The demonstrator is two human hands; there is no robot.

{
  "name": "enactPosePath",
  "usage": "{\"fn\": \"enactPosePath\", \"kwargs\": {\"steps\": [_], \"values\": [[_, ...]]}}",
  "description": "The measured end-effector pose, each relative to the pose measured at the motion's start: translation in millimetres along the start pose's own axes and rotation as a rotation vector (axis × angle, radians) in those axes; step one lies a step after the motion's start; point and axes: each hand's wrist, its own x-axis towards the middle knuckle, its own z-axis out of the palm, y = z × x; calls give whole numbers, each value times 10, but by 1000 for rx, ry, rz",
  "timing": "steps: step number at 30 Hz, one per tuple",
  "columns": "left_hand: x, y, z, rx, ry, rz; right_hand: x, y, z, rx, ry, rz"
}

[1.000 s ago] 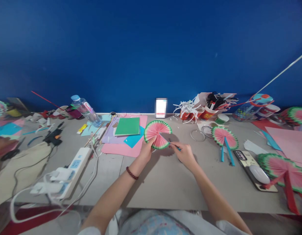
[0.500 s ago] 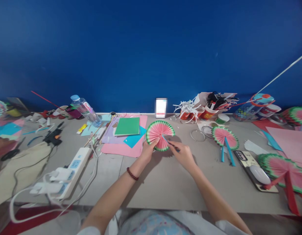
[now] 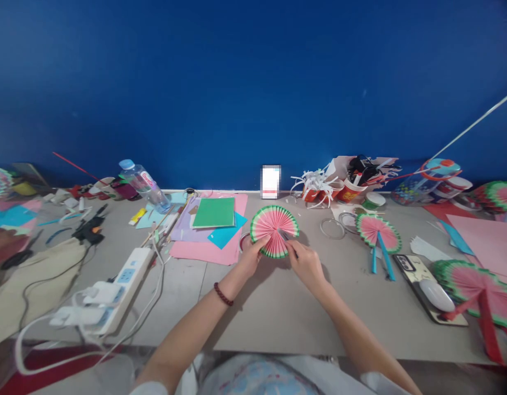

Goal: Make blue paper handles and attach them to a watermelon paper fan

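A round pleated paper fan point(image 3: 274, 219), pink with a green rim like a watermelon slice, is held up over the desk between my hands. My left hand point(image 3: 253, 257) pinches its lower left edge, thumb lying on the pleats. At the lower right, my right hand point(image 3: 306, 262) is closed on a thin dark tool point(image 3: 284, 236), its tip lying against the pleats right of the fan's centre. The tool's kind is unclear, as my fingers cover most of it. Under the fan's left side, a roll of tape point(image 3: 245, 241) partly shows.
Coloured paper sheets point(image 3: 214, 213) lie left of the fan. A power strip point(image 3: 127, 285) with cables and a tilted bottle point(image 3: 144, 186) are farther left. Rightward are a smaller fan point(image 3: 376, 230), a phone point(image 3: 409, 274) under a mouse point(image 3: 436, 293), and cups point(image 3: 352, 189). Another person's hand point(image 3: 4, 241) shows far left.
The fan has shifted slightly right and down. The gap at its right side has closed, giving a nearly full disc. My right hand, with the dark tool, has come against its edge.
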Motion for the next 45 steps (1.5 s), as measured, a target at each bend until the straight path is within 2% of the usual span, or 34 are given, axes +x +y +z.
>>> {"fn": "enactPosePath", "kwargs": {"steps": [5, 10, 20, 28, 36, 45], "values": [[45, 53, -49, 26, 61, -55, -6, -12, -9, -23, 35, -53], [18, 84, -10, 13, -32, -22, 13, -10, 15, -3, 98, -21], [-16, 36, 9, 64, -51, -32, 51, 12, -18, 170, 64, 65], [7, -18, -5, 81, -94, -25, 10, 45, 4, 76, 28, 13], [24, -55, -23, 85, -90, 11, 12, 31, 27, 27, 7, 52], [25, -54, -19, 178, -93, 32, 18, 52, 64, 57, 79, -25]]}}
